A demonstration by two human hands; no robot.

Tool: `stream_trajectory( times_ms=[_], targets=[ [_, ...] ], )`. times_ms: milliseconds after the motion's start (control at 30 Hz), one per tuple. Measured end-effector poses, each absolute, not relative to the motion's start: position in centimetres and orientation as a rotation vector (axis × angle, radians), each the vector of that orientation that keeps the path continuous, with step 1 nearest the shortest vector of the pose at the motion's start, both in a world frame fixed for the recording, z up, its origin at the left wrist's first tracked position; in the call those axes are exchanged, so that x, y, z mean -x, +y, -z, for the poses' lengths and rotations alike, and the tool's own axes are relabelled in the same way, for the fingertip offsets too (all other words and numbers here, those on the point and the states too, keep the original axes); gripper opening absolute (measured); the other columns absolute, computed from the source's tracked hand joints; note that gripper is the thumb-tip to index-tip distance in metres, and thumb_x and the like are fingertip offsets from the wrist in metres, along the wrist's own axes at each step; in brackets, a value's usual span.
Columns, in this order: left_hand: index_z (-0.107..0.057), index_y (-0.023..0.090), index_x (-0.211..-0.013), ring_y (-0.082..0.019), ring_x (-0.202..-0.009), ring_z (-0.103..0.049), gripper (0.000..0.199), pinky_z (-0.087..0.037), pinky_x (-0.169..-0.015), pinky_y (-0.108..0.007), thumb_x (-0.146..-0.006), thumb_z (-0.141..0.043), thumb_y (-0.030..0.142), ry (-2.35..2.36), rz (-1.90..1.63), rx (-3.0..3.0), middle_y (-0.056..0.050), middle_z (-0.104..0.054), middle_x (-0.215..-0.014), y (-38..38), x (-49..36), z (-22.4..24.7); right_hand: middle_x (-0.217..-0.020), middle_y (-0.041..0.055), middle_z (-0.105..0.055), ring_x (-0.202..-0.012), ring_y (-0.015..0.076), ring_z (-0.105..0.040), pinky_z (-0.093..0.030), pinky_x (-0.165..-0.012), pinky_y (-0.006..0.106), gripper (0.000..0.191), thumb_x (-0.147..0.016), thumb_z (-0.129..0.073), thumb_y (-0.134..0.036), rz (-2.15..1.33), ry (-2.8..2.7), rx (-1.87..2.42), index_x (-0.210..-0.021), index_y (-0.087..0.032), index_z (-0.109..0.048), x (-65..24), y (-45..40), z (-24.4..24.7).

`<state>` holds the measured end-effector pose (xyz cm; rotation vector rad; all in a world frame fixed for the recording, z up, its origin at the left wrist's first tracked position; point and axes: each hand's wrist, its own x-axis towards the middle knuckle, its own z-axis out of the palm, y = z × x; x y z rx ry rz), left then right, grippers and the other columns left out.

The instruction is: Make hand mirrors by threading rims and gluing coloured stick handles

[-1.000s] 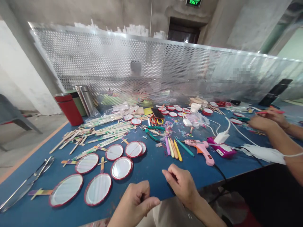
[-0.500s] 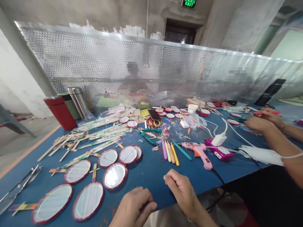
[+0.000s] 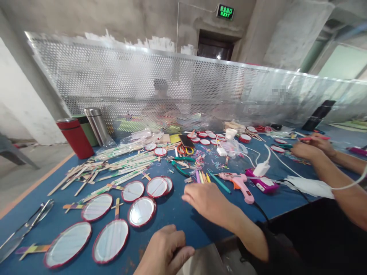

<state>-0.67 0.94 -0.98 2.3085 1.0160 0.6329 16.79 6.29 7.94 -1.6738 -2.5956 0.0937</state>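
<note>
My left hand (image 3: 169, 248) rests at the table's front edge, its fingers loosely curled and nothing visible in them. My right hand (image 3: 208, 200) is over the table, palm down, fingers bent and close together; its underside is hidden and no object shows in it. Behind its knuckles lie several markers (image 3: 203, 177), partly covered, and a teal marker (image 3: 220, 184). A pink glue gun (image 3: 239, 184) lies to their right. Left of my hands are several round, red-rimmed white discs (image 3: 142, 211), some with coloured craft-stick handles (image 3: 117, 208).
Loose craft sticks (image 3: 123, 168) are piled at left, before a red bottle (image 3: 75, 137) and a steel flask (image 3: 96, 126). Green-handled pliers (image 3: 180, 168), a phone (image 3: 187, 141) and a purple power strip (image 3: 262, 183) lie farther back. A co-worker's hands (image 3: 311, 147) work at right. A perforated metal screen (image 3: 129, 84) stands behind.
My right hand has moved forward and left from the table edge toward the markers, now partly hiding them. My left hand has stayed nearly in place. The view has shifted slightly.
</note>
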Motion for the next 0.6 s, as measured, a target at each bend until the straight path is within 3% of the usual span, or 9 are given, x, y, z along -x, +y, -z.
stream_trajectory(
  times_ms=[167, 267, 600],
  targets=[
    [-0.048, 0.019, -0.057, -0.014, -0.059, -0.049, 0.047, -0.029, -0.053, -0.025, -0.092, -0.045, 0.049, 1.013, -0.661, -2.272, 0.0, -0.053, -0.058, 0.9, 0.7, 0.9, -0.103, 0.0139, -0.07, -0.096, 0.0246, -0.066, -0.048, -0.076, 0.031, 0.023, -0.094, -0.053, -0.032, -0.01, -2.524, 1.91, -0.098, -0.015, -0.067, -15.2, 13.3, -8.2],
    [-0.047, 0.019, -0.058, -0.014, -0.06, -0.049, 0.046, -0.029, -0.055, -0.025, -0.092, -0.046, 0.05, 1.048, -0.64, -2.249, 0.0, -0.052, -0.06, 0.8, 0.7, 1.1, -0.107, 0.0086, -0.067, -0.095, 0.0204, -0.065, -0.052, -0.082, 0.038, 0.025, -0.094, -0.056, -0.033, -0.063, -2.545, 2.0, -0.107, -0.014, -0.063, -14.8, 16.7, -6.9],
    [-0.048, 0.018, -0.06, -0.015, -0.065, -0.051, 0.039, -0.031, -0.058, -0.024, -0.089, -0.055, 0.044, 1.035, -0.657, -2.234, 0.0, -0.055, -0.062, 0.9, 0.7, 1.5, -0.117, 0.0085, -0.06, -0.098, 0.0207, -0.063, -0.054, -0.082, 0.04, 0.032, -0.093, -0.058, -0.032, -0.112, -2.574, 1.96, -0.12, -0.015, -0.056, -14.3, 18.6, -4.9]
  ],
)
